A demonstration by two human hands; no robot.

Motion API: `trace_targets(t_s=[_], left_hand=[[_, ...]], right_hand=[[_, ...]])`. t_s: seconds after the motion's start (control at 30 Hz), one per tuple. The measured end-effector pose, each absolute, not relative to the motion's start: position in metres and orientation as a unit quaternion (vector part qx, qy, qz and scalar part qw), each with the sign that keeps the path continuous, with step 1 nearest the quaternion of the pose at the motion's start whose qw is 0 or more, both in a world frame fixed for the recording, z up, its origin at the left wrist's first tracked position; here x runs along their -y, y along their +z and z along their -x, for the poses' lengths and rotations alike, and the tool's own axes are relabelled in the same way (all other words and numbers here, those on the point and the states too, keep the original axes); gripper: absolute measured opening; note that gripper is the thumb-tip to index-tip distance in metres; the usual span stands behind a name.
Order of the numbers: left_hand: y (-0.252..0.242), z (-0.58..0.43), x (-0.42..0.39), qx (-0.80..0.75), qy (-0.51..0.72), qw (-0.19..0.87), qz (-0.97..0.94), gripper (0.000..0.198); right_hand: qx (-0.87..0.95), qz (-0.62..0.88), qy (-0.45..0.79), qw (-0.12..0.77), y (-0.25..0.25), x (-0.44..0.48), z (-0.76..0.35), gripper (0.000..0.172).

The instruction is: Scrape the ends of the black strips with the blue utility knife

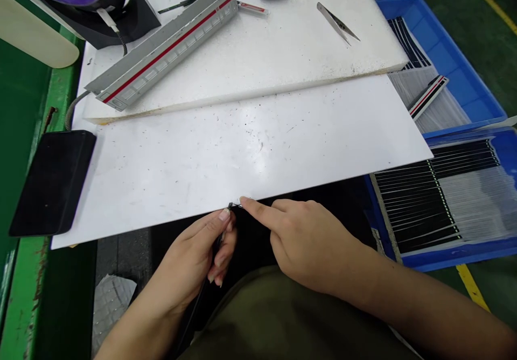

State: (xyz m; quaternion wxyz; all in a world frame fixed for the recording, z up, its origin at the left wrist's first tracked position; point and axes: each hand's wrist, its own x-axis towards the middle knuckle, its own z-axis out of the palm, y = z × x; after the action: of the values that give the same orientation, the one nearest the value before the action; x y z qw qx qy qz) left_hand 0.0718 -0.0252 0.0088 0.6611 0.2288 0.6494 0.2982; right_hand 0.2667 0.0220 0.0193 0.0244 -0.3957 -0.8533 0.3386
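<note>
Black piece (230, 206), one, in left hand (205, 241); blue trays (464, 72), two.

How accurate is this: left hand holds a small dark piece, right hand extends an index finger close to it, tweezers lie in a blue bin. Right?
Not quite: the tweezers lie on the thick white board, as the head view shows. The left hand does hold the small dark piece, and the right hand extends an index finger close to it.

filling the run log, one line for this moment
left hand: pinching thin dark piece | right hand: index extended beside it | tweezers: on white pad
</note>
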Motion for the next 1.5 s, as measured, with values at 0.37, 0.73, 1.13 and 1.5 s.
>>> trace_targets(t_s=[0.37,0.73,1.13,1.5], left_hand=[[0.0093,-0.0690,0.0225,-0.643,0.294,0.675,-0.210,0.040],[0.0075,-0.0681,0.0240,-0.632,0.303,0.682,-0.211,0.041],[0.0057,-0.0652,0.0247,-0.624,0.306,0.685,-0.219,0.042],[0.0047,-0.0661,0.0247,-0.621,0.312,0.684,-0.222,0.042]], right_hand=[[0.852,0.388,0.351,0.032,0.0203,-0.0259,-0.2658,0.067],[0.867,0.384,0.317,0.016,0.0186,-0.0270,-0.2647,0.069],[0.860,0.384,0.335,0.017,0.0222,-0.0253,-0.2625,0.069],[0.873,0.388,0.296,0.005,0.0210,-0.0212,-0.2607,0.071]])
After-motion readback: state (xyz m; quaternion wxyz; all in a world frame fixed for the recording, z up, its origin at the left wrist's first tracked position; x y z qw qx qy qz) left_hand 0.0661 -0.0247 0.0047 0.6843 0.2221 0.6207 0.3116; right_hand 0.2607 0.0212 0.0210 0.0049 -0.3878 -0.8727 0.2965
